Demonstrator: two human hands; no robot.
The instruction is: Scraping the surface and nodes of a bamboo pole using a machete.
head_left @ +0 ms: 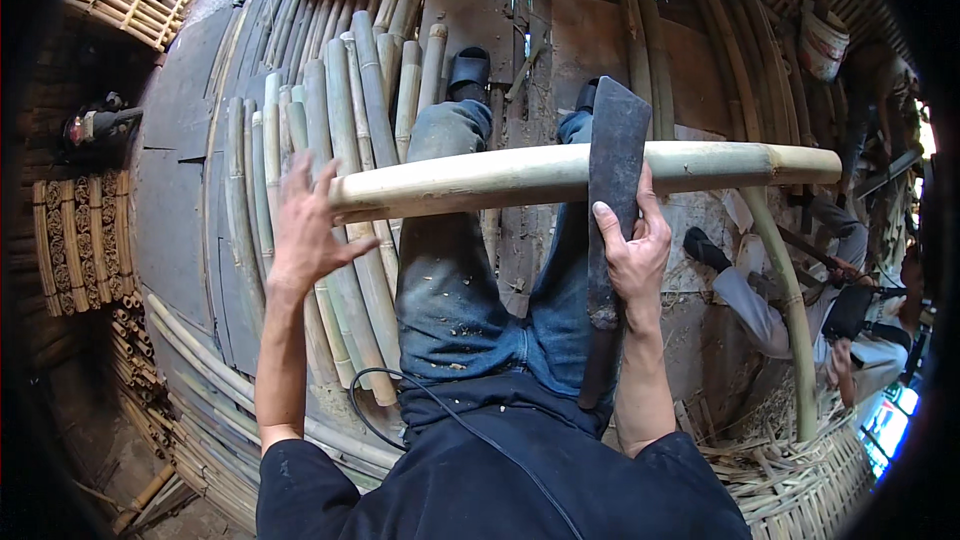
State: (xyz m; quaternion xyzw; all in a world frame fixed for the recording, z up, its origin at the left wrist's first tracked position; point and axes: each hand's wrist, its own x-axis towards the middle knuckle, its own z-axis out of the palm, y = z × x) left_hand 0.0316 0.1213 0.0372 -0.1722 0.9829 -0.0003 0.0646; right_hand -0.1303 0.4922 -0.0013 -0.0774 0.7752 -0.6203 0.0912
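A thick, pale bamboo pole [470, 178] lies crosswise above my thighs, its right end reaching far to the right. Upright across it stands a machete [617, 130] with a broad dark blade, its handle pointing down toward my lap. My right hand [640, 255] is closed on the lower part of the blade, thumb on the near face and fingers along the right edge. At the pole's left end, my left hand [308, 230] is open with fingers spread and slightly blurred. Whether it touches the pole I cannot tell.
Several cut bamboo poles [345, 120] lie on the left. Bundles of sticks [85, 240] are stacked at the far left. Another person [850, 330] sits at the right behind a bent pole [785, 310]. A woven basket [815, 485] holds strips at lower right; a bucket [823, 43] hangs upper right.
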